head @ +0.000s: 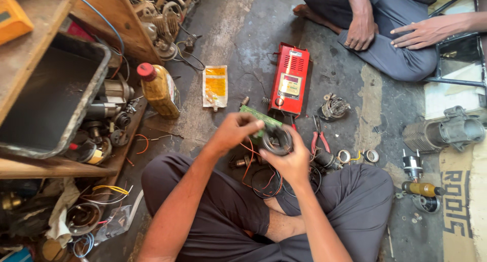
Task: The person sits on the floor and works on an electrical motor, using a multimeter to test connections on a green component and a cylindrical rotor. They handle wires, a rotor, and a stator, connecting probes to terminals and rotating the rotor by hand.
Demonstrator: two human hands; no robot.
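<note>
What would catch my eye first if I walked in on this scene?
Probably the bright red box-shaped device lying on the concrete floor at centre. Just below it, the person's left hand and right hand grip a dark ring-shaped motor part trailing orange wires. To the left stands a yellow bottle with a red cap.

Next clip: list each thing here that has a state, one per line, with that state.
Left hand: closed on the ring part's top edge.
Right hand: gripping the ring part from below.
Ring part: held up off the floor, wires trailing.
Yellow bottle: upright, red cap on.
Red meter box: lying flat on the floor.
Red pliers: lying on the floor, unheld.
Yellow packet: flat, seemingly torn open.
</note>
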